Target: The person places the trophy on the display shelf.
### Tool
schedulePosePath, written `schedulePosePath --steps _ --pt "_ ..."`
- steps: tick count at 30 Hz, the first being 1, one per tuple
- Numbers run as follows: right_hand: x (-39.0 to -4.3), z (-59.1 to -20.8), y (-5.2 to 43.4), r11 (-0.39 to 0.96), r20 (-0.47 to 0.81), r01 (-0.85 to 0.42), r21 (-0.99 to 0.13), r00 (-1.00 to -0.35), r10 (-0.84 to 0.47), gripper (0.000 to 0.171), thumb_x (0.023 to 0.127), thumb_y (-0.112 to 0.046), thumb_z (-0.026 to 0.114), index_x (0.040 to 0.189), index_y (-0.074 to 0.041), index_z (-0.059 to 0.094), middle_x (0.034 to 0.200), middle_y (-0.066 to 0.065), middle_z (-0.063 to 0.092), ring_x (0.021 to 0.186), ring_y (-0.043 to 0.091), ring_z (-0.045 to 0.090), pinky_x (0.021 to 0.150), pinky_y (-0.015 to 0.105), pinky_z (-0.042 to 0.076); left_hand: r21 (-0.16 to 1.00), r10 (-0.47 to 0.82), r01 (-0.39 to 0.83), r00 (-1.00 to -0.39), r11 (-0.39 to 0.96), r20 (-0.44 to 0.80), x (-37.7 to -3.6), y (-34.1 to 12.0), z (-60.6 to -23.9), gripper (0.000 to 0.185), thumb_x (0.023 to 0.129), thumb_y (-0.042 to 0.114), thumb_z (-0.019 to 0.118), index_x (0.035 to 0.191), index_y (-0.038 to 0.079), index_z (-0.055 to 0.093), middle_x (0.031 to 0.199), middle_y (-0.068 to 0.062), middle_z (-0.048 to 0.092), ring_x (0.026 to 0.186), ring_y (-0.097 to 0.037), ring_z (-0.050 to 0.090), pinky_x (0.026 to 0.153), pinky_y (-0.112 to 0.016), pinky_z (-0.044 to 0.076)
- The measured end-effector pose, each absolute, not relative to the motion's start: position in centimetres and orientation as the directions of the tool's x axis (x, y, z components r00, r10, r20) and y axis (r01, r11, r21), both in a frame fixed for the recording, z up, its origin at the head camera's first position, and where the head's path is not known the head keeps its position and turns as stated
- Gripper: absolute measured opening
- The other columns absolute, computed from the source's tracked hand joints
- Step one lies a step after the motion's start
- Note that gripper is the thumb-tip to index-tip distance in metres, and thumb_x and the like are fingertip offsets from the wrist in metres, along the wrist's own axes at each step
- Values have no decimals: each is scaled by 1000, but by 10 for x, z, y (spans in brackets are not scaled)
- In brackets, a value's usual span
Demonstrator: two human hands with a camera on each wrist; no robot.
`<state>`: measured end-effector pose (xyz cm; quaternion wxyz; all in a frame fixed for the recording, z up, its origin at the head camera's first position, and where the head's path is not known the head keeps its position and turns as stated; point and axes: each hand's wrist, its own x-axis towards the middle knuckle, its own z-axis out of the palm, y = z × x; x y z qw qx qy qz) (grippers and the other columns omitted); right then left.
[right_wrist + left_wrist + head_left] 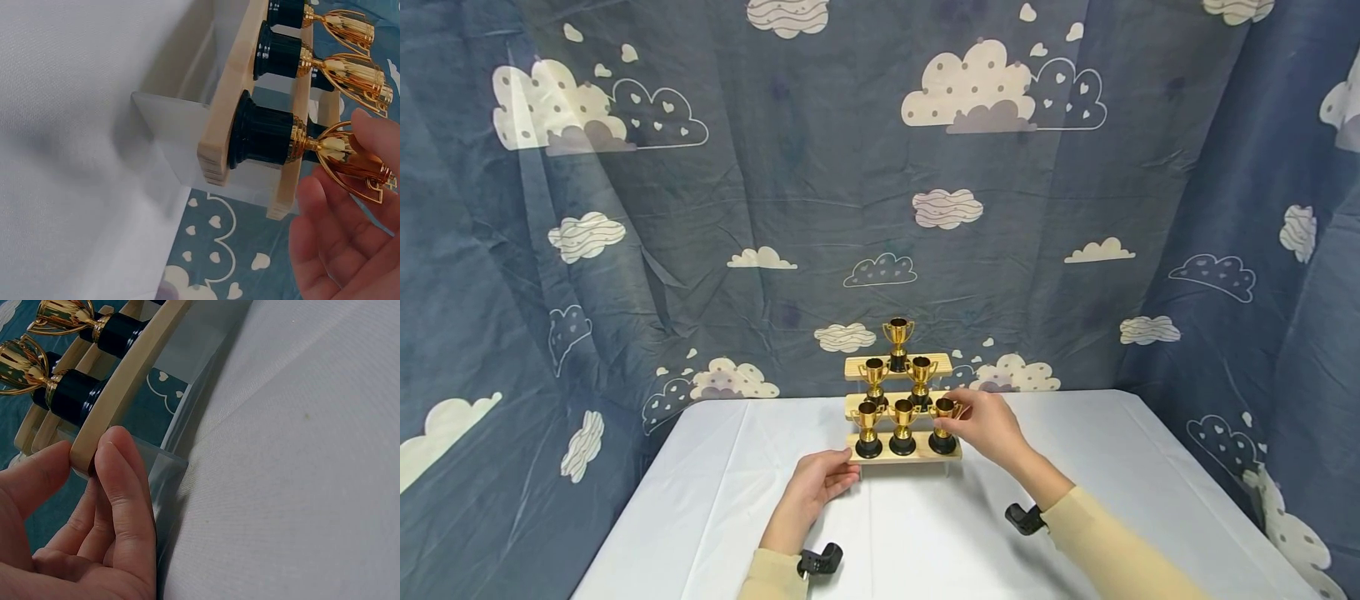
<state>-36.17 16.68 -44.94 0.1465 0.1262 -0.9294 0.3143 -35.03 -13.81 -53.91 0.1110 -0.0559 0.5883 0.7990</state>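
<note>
A three-tier display stand with wooden shelves (pixel 906 460) and clear side supports (pixel 169 464) stands on the table, carrying small gold trophies with black bases. One trophy (pixel 898 333) is on the top shelf, two on the middle, three on the bottom. My left hand (pixel 817 487) pinches the left end of the bottom shelf (pixel 119 394) between thumb and fingers. With the thumb and fingers of my right hand (pixel 992 427), I grip the cup of the bottom-right trophy (pixel 269 134); its base sits on the shelf near the right end.
A white cloth covers the table (pixel 737 467). Behind and at both sides hangs a dark blue curtain (pixel 820 167) with a cloud print. Each wrist wears a small black camera (pixel 1026 518).
</note>
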Motion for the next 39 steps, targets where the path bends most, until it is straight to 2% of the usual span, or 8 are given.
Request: schedulePosePath --steps 14,25,33,39 --pt "-362 -452 163 773 355 -321 -547 -925 -132 50 80 -47 84 119 -18 72 79 -11 65 73 7 61 63 31 53 929 106 -241 -970 -282 -220 -350 -138 -537 34 94 12 70 116 -13 62 80 -9 73 75 -17 72 74 -28 62" --pt "-358 -456 163 783 329 -297 -547 -936 -125 51 80 -42 85 121 -13 70 80 -10 67 73 9 62 63 33 54 929 111 -241 -970 -280 -218 -349 -137 -538 34 94 12 71 115 -13 62 80 -9 73 75 -18 72 75 -28 62" --pt "-355 -453 167 759 326 -301 -578 -937 -123 54 78 -42 86 126 -24 68 82 -12 67 75 7 63 61 31 52 928 105 -244 -969 -282 -223 -349 -137 -538 36 94 12 70 117 -14 61 79 -9 73 74 -17 72 73 -27 62" --pt "-353 -446 172 764 351 -316 -563 -928 -126 54 79 -41 86 126 -22 68 92 -7 69 78 9 63 59 31 52 926 100 -250 -968 -282 -231 -350 -137 -538 37 94 13 71 118 -14 61 78 -9 72 73 -17 72 72 -27 62"
